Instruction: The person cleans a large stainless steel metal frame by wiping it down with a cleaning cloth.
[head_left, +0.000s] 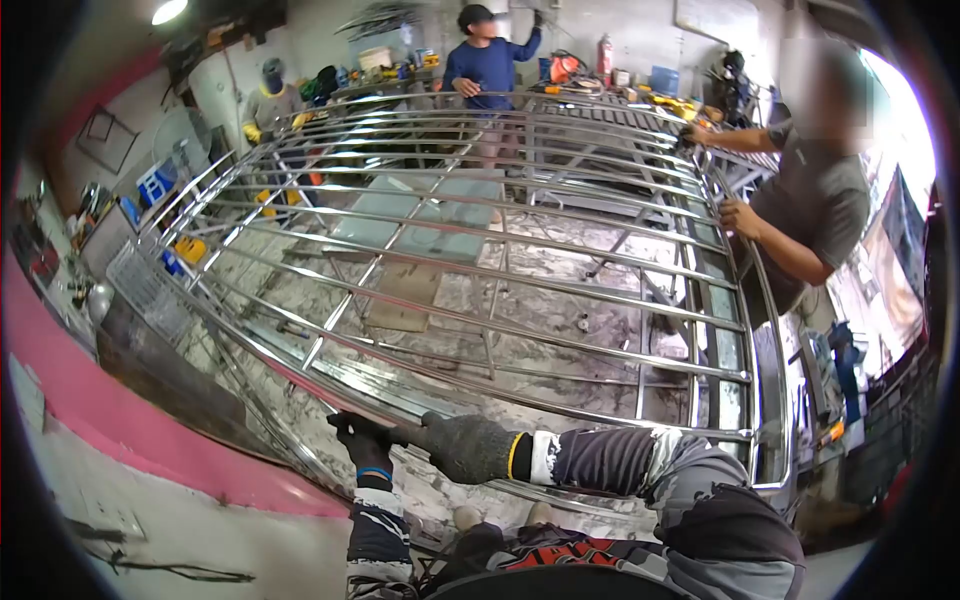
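Note:
A large stainless steel grille [480, 250] of many long bars is held level above the workshop floor. My left hand [363, 443], in a dark glove, grips the near rail of its frame. Just to the right, my right hand [465, 447] in a grey knit glove closes on the same rail. A person in a grey shirt [815, 200] holds the right side of the frame with both hands. At the far end a person in a blue top [487, 65] touches the frame with one hand and raises the other arm.
A person with yellow gloves [270, 105] stands at the far left corner. Workbenches with tools, crates and a red extinguisher [604, 55] line the back wall. A pink-painted wall [130, 400] runs along my left. Marbled floor and a cardboard sheet [400, 295] show beneath the bars.

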